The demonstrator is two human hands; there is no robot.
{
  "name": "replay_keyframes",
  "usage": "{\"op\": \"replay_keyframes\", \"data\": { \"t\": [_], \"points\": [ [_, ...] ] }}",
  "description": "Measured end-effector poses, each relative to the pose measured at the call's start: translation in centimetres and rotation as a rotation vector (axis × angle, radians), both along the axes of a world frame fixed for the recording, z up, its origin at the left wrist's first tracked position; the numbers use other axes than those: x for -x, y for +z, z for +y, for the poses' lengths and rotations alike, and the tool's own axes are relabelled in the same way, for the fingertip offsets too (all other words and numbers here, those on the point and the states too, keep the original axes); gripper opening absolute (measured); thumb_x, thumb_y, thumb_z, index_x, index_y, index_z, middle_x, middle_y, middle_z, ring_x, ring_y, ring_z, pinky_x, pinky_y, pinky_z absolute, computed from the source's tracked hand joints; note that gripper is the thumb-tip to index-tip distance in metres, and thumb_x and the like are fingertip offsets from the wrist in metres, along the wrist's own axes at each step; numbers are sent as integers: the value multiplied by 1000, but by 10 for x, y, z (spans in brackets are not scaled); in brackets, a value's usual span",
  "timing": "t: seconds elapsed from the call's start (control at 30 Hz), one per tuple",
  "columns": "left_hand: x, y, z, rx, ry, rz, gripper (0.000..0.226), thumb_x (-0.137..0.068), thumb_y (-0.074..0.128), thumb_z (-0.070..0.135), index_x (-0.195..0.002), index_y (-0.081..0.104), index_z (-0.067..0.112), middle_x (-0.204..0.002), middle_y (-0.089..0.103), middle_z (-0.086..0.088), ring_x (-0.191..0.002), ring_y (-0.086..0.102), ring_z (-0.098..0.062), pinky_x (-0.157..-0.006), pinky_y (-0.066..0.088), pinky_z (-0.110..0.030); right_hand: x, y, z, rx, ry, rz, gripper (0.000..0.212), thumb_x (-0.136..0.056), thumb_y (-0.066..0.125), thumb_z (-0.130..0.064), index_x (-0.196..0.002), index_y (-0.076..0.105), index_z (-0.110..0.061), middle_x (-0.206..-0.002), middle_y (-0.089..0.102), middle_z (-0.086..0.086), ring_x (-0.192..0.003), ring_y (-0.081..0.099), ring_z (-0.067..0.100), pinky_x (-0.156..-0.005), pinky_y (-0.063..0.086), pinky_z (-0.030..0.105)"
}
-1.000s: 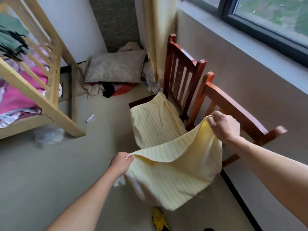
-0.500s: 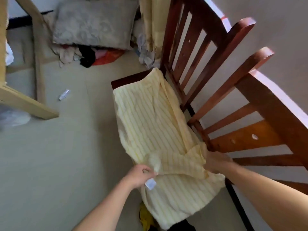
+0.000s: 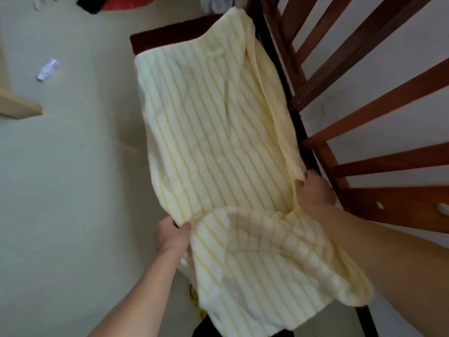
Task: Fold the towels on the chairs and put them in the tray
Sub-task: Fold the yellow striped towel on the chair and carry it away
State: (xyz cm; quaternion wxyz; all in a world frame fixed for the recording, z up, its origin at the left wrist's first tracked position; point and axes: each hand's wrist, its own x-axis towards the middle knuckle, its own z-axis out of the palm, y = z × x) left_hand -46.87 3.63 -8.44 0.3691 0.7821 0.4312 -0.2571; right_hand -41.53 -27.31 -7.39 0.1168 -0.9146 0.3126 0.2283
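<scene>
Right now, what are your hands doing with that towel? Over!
Left hand gripping towel edge. Right hand gripping opposite edge, close against chair back. Towel spread across seat, fold unfinished.

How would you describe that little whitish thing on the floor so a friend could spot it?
Start at the dark wooden chair draped with the yellow striped towel. Look left across the pale floor: the small silvery-white scrap lies alone, near a light wooden beam. Nothing else there is so small and shiny.
</scene>
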Motion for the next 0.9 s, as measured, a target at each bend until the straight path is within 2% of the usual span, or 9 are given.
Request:
{"op": "replay_keyframes", "data": {
  "t": [0.1, 0.23, 0.37, 0.47, 0.53, 0.6, 0.73, 0.8, 0.9],
  "points": [
    [7, 11, 6, -80, 55, -16, 13, -77, 66, 6, -67, 58, 7, -61, 58, -6, -58, 54, -23, -53, 37, -27, 18, 3, -16, -61, -144, -93, 38, -103, 37, -28, -111, 60, 2, -115, 62, 27, -108, 57, 42, -88, 45, 43],
    [12, 19, 12, -118, 64, 79, 10, -75, 69, 16, -77, 63, 7, -79, 67, -13, -76, 64, -30, -65, 44, -30, 48, 8, -19, -58, -259, -64, 42, -104, 31, -32, -110, 60, -1, -114, 61, 26, -109, 57, 42, -89, 44, 44],
    [-12, 31, 15, -160, -59, 85, 24, -75, 71, 21, -90, 56, 10, -94, 64, -14, -92, 63, -34, -76, 48, -35, 50, 22, -16, -117, -329, 7, 41, -101, 40, -35, -121, 56, -2, -118, 60, 25, -109, 57, 42, -89, 45, 45],
    [-47, 47, 20, -232, -131, 26, 37, -79, 69, 23, -112, 58, 10, -115, 62, -15, -105, 59, -36, -84, 46, -36, 43, 47, -2, -50, -70, -84, 42, -95, 53, -25, -131, 49, -5, -122, 58, 21, -110, 55, 40, -86, 48, 45],
    [-79, 57, 23, -234, -176, -15, 32, -82, 68, 22, -112, 61, 9, -117, 63, -16, -107, 59, -35, -84, 44, -34, 31, 64, 12, -35, 148, -206, 41, -88, 60, -16, -127, 53, -4, -118, 59, 19, -107, 54, 38, -82, 49, 45],
    [-110, 62, 27, -211, -206, -49, 25, -84, 66, 21, -106, 65, 11, -116, 65, -14, -108, 60, -33, -83, 43, -31, 9, 75, 26, -85, 252, -265, 43, -88, 61, -14, -130, 54, -6, -125, 58, 14, -115, 52, 33, -88, 49, 45],
    [-191, 51, 42, -204, -352, -147, 17, -84, 62, 14, -101, 67, 11, -114, 67, -13, -107, 60, -32, -88, 45, -31, -64, 73, 53, -199, 346, -170, 47, -98, 45, -23, -144, 40, -15, -146, 43, 3, -135, 38, 21, -105, 40, 38],
    [-234, 40, 47, -224, -441, -191, 24, -86, 61, 14, -109, 66, 10, -118, 64, -13, -111, 58, -33, -92, 44, -33, -100, 67, 65, -226, 363, -87, 50, -100, 42, -24, -148, 33, -16, -153, 33, 3, -140, 29, 22, -108, 36, 39],
    [-307, 16, 49, -270, -589, -277, 34, -90, 59, 18, -123, 58, 10, -129, 52, -16, -116, 51, -37, -95, 42, -41, -153, 40, 83, -158, 370, -24, 56, -100, 41, -27, -152, 23, -19, -160, 18, 4, -146, 17, 24, -110, 33, 43]
  ]
}}
